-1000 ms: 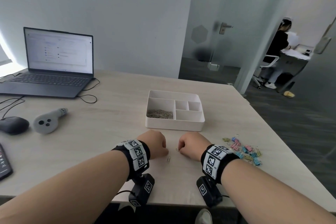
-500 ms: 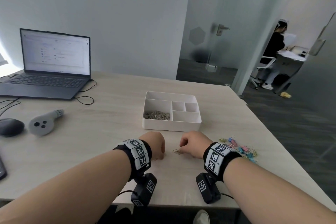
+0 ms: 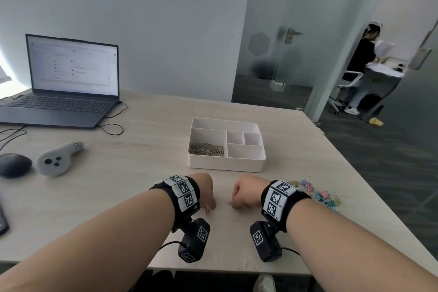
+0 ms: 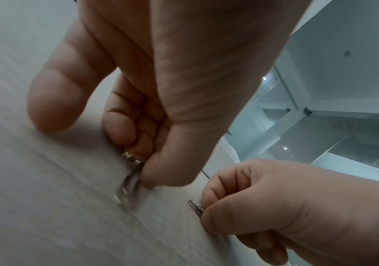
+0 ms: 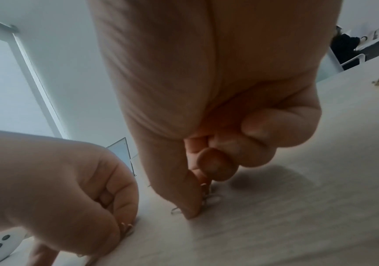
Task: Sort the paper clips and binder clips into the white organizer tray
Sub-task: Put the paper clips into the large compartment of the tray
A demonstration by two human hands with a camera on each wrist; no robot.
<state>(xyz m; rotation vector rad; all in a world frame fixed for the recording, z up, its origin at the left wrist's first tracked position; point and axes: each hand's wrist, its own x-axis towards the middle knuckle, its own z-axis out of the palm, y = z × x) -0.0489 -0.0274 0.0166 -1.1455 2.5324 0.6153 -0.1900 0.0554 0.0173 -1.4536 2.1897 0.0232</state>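
Both fists are staying low on the pale wooden table (image 3: 132,173); the left hand (image 3: 205,191) and right hand (image 3: 245,191) are each pinching small silver wire paper clips (image 4: 130,183).

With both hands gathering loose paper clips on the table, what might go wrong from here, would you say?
1. The left hand pinches several small silver paper clips at the fingertips; that shallow grip might drop some on the way to the white organizer tray.
2. The right hand holds another paper clip by one end, so it may slip out.
3. The pastel binder clips lie near the table's right edge; a wrist could knock them off.
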